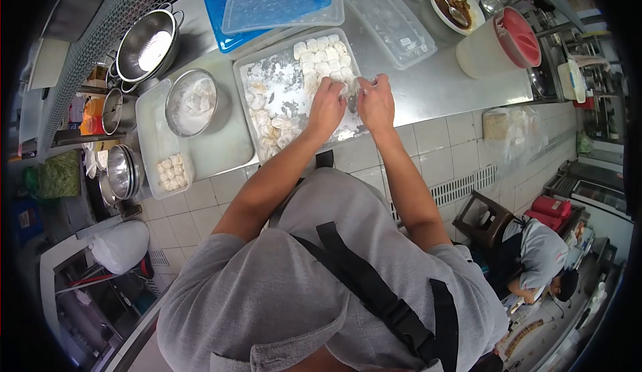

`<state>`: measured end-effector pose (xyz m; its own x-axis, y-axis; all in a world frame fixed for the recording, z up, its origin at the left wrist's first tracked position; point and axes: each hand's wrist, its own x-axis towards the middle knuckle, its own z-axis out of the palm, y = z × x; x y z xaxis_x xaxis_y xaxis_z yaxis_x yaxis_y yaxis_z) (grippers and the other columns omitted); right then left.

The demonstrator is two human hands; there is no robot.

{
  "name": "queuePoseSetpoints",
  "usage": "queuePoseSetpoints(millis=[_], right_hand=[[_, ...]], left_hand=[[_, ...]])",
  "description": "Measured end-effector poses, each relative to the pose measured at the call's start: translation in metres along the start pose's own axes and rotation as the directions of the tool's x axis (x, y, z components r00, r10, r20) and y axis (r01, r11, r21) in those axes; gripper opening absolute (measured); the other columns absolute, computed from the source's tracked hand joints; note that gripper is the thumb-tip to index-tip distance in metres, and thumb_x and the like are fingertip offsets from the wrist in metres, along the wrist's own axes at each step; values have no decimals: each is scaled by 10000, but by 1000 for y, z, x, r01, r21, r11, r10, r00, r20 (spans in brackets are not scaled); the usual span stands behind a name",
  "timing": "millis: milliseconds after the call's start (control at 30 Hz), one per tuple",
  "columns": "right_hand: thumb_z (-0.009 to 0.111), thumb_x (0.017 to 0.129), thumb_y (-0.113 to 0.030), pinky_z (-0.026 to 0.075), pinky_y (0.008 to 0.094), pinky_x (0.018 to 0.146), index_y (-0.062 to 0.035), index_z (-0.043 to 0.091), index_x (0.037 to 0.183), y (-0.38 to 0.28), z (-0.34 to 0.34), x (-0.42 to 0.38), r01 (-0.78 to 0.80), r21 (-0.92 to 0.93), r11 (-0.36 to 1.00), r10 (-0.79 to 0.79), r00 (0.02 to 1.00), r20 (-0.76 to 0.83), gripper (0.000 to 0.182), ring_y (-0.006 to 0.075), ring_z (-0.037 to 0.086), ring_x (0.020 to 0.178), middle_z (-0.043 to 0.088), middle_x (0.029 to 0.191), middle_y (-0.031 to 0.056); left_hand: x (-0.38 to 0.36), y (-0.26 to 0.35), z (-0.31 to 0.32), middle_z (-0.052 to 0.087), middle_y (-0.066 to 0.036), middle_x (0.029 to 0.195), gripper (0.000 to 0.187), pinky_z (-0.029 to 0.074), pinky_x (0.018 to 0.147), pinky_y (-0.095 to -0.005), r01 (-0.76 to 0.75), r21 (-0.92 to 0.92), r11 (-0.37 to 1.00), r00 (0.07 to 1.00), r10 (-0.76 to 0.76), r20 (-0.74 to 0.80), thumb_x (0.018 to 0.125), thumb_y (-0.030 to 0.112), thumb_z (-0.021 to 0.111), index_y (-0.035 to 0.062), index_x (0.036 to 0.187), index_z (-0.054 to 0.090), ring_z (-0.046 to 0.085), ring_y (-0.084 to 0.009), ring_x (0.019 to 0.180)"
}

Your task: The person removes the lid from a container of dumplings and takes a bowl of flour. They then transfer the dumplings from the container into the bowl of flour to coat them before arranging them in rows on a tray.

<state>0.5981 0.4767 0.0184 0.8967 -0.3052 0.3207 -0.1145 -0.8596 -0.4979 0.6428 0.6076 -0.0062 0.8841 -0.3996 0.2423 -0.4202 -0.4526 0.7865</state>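
Note:
A shallow tray (245, 119) holds white powder, rows of floured white pieces (326, 56) at its upper right and looser pieces (273, 131) at its lower left. Over the tray's right part, my left hand (327, 108) has its fingers bent together at a small floury piece. Close beside it, my right hand (376, 104) also has its fingers pinched; what they hold is too small to make out. Left of the tray stands a metal bowl (192, 102) of white powder, and a plastic container (158, 171) with several floured pieces.
Behind the tray lie a blue lid (215, 1) and clear lids (391, 25). A colander (147, 45) stands at the far left. At the right are a plate of food (459, 7) and a tub with a red lid (518, 37). Another person (543, 255) works at lower right.

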Motion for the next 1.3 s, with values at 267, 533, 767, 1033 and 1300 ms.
queuePoseSetpoints(millis=[267,533,767,1033,1300], right_hand=[[589,721,-9,481,454,741,-73,683,1006,-2,-1,8,46,-108,993,-34,993,114,307,382,562,869,493,990,210],[615,800,-41,489,415,778,-51,680,1000,-65,3,32,91,130,987,-100,993,61,210,351,580,919,531,1061,182],[635,769,-40,488,430,747,-57,685,913,-161,43,47,383,374,845,-409,912,-9,152,355,584,871,577,977,162],[653,759,-121,370,428,845,-127,698,908,-253,82,52,542,300,785,-613,751,246,156,243,540,1004,617,946,50],[701,732,-168,316,472,866,-142,711,950,-293,104,58,666,47,745,-600,637,484,219,255,562,982,656,875,44]], left_hand=[[-1,3,-12,509,-188,1043,333,493,777,-423,-33,7,999,999,33,-14,725,-45,660,-16,1048,583,582,-380,902],[-5,-31,-208,599,-163,971,288,524,711,-375,20,238,971,932,68,-356,788,-24,579,32,1070,596,609,-338,791],[-24,-103,-306,600,-94,1126,393,490,891,-401,103,711,696,973,-220,74,729,-34,561,74,1101,629,551,-322,1065],[-10,-116,-319,598,-34,1080,367,519,858,-378,-126,771,624,932,-192,307,664,118,718,152,1027,686,572,-254,1056],[-15,-128,-336,622,-147,979,248,530,801,-420,9,632,775,966,-170,195,744,65,641,53,991,666,632,-327,916]])
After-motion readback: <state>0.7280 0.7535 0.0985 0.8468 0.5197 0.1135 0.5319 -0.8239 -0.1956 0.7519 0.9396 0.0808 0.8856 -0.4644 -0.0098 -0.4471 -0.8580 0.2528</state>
